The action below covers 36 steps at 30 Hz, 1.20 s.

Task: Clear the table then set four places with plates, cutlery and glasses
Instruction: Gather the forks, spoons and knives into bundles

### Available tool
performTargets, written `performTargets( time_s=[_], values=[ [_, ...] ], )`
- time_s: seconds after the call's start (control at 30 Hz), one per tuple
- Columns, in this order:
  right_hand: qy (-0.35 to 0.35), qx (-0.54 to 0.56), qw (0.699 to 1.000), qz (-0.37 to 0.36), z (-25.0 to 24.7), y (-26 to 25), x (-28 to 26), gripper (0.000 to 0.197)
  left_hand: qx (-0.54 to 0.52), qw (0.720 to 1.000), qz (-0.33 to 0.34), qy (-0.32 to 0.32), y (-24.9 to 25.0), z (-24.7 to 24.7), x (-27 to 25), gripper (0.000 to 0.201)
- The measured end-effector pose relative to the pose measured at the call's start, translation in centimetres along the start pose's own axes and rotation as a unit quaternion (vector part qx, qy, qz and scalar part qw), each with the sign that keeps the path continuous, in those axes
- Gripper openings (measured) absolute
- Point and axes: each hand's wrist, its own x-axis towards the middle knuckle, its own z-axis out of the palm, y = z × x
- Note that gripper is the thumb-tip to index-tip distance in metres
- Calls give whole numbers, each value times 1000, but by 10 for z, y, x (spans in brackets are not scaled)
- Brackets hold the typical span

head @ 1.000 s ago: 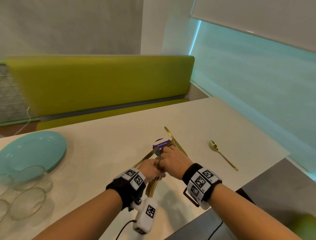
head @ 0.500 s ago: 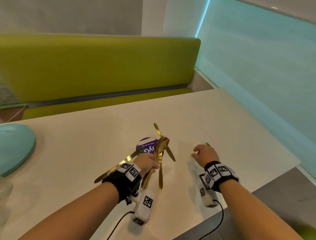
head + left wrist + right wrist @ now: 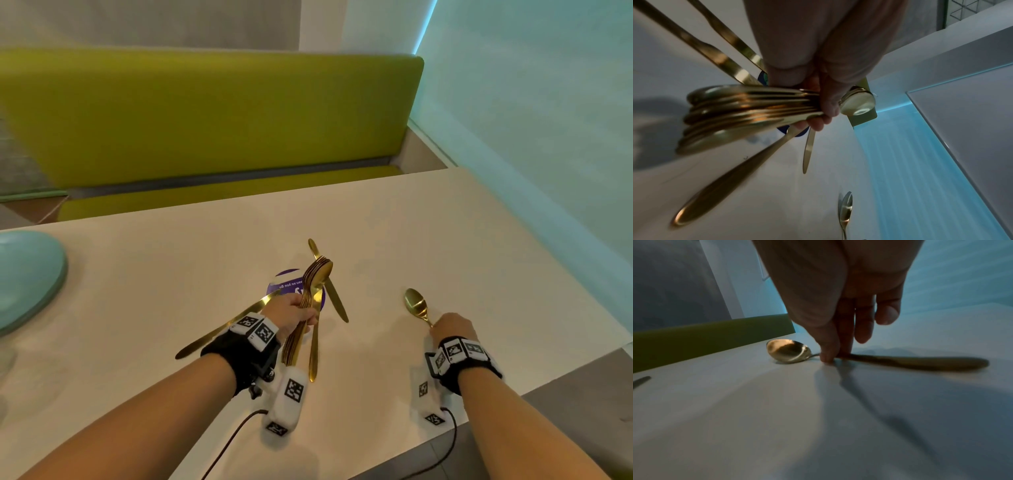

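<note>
In the head view the bench lies bare across the middle and right of the frame. A teal plate blocks the left edge. The fanned cutlery bundle in the left hand fills the centre, well apart from the lone spoon at lower right.

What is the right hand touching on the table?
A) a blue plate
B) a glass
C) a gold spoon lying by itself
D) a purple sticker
C: the right hand has its thumb and fingertips down on the neck of the lone gold spoon, which lies flat on the table, while the left hand holds the bundle of cutlery.
</note>
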Motion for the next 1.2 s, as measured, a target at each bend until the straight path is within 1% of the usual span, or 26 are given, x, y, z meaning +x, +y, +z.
performTargets(
  time_s=[0.07, 0.17, 0.23, 0.3, 0.37, 0.47, 0.57, 0.6, 0.63, 0.73, 0.8, 0.83, 0.87, 0.97, 1.07, 1.13, 1.2],
  values=[
    [1, 18, 1000, -5, -1, -6, -8, 29, -8, 1000, 5, 2, -1, -2, -3, 10],
    [-24, 33, 998, -37, -14, -28, -29, 27, -21, 1000, 13, 15, -3, -8, -11, 11],
    [-17, 53, 995, -82, -22, -47, -49, 29, -26, 999, 18, 21, -6, -14, -18, 11],
    [-19, 129, 982, -134, -26, -68, -75, 26, -32, 999, 26, 19, -11, -23, -26, 20],
    [-53, 240, 953, -178, -26, -91, -108, 18, -41, 998, 36, 19, -18, -34, -34, 30],
    [-139, 348, 898, -232, -18, -121, -161, 11, -60, 996, 58, 26, -29, -55, -54, 30],
    [-237, 449, 828, -238, 1, -142, -210, 7, -90, 993, 76, 28, -46, -82, -79, 28],
    [-263, 468, 810, -237, 9, -148, -227, 5, -99, 991, 85, 25, -52, -93, -88, 27],
    [-282, 475, 799, -237, 16, -155, -244, 5, -99, 991, 89, 23, -60, -103, -97, 25],
    [-300, 456, 798, -256, 37, -171, -286, 7, -103, 990, 98, 6, -80, -133, -122, 20],
    [-295, 445, 801, -269, 46, -173, -296, 7, -112, 989, 93, 0, -88, -141, -130, 18],
    [-295, 437, 803, -279, 53, -182, -314, 7, -114, 989, 95, 5, -98, -159, -143, 19],
    [-290, 432, 806, -283, 55, -182, -316, 8, -123, 988, 96, -2, -101, -161, -144, 19],
    [-285, 390, 818, -313, 69, -202, -351, 9, -138, 986, 97, -3, -122, -195, -170, 19],
    [-271, 334, 834, -346, 78, -219, -377, 10, -126, 987, 98, 11, -140, -222, -180, 26],
    [-261, 310, 842, -356, 86, -229, -391, 12, -112, 989, 98, 16, -150, -238, -185, 33],
    [-256, 283, 851, -361, 94, -239, -403, 12, -95, 991, 96, 28, -160, -251, -188, 34]
  ],
)
